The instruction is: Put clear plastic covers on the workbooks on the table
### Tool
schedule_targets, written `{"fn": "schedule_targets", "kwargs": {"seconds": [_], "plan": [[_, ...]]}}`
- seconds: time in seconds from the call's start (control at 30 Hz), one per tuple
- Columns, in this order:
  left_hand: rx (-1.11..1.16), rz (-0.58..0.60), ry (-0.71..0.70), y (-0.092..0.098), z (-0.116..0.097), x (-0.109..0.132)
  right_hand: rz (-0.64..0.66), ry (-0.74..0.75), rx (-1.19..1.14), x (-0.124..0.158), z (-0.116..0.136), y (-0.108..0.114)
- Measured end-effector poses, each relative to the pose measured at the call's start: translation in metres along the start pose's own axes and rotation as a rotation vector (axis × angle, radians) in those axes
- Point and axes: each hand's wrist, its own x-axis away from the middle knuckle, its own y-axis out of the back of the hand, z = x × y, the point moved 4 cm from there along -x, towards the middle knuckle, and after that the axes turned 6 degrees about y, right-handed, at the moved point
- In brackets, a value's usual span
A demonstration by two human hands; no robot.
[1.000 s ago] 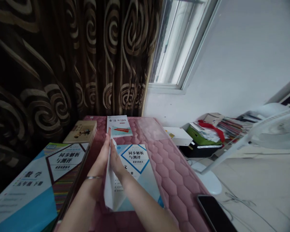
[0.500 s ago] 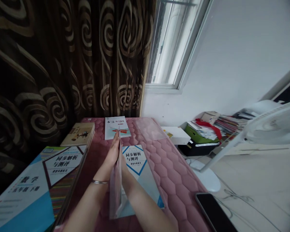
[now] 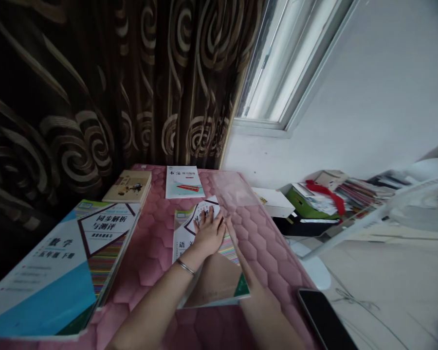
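Workbook with white cover and Chinese title [image 3: 180, 240] lies near the middle of a pink quilted pad [image 3: 151, 265], toward its near edge, under my left grip [image 3: 209, 234]. That grip is open and flat, fingers spread and pressing on the page, clamped on nothing. My right grip [image 3: 241, 260] lies along the workbook's right side; its fingers are obscured, so I cannot tell whether they are apart or together. A tan triangular flap with green corner [image 3: 219, 284] sits at the workbook's near end; I cannot tell whether it is attached.

Risks: the quilted surface is soft and uneven, so off-centre pressure could skew the workbook or crease the flap. A black smartphone [image 3: 323, 321] sits by the near right corner, where a swing of my right forearm could knock it.

Obstructions: a blue-and-white mathematics workbook [image 3: 40, 272] overhangs the left edge and could slip; a tan paperback [image 3: 127, 187], a white-and-teal calligraphy booklet [image 3: 185, 182] and a clear plastic sheet [image 3: 233, 189] occupy the far edge. A white electric fan [image 3: 423, 204] stands beyond the right edge.
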Motion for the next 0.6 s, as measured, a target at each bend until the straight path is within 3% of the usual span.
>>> {"fn": "schedule_targets", "kwargs": {"seconds": [0.1, 0.2, 0.3, 0.37, 0.47, 0.53, 0.6], "plan": [[-0.078, 0.015, -0.039, -0.016, 0.000, -0.003, -0.001, -0.140, -0.190, 0.000, -0.003, 0.022], [-0.066, 0.011, -0.069, -0.020, 0.005, -0.003, 0.025, -0.189, -0.238, 0.005, -0.004, 0.036], [-0.035, -0.028, -0.088, -0.008, 0.016, 0.001, 0.054, -0.254, -0.243, 0.012, -0.002, 0.036], [-0.034, -0.123, -0.068, 0.009, 0.032, 0.005, 0.033, -0.255, -0.176, 0.013, 0.004, 0.035], [-0.076, -0.307, 0.177, 0.037, 0.071, 0.011, 0.036, -0.223, -0.117, 0.008, 0.020, 0.035], [-0.129, -0.288, 0.362, 0.044, 0.098, 0.012, 0.068, -0.213, -0.157, 0.005, 0.026, 0.038], [-0.149, -0.223, 0.424, 0.044, 0.114, 0.011, 0.036, -0.176, -0.121, 0.004, 0.024, 0.049]]}}
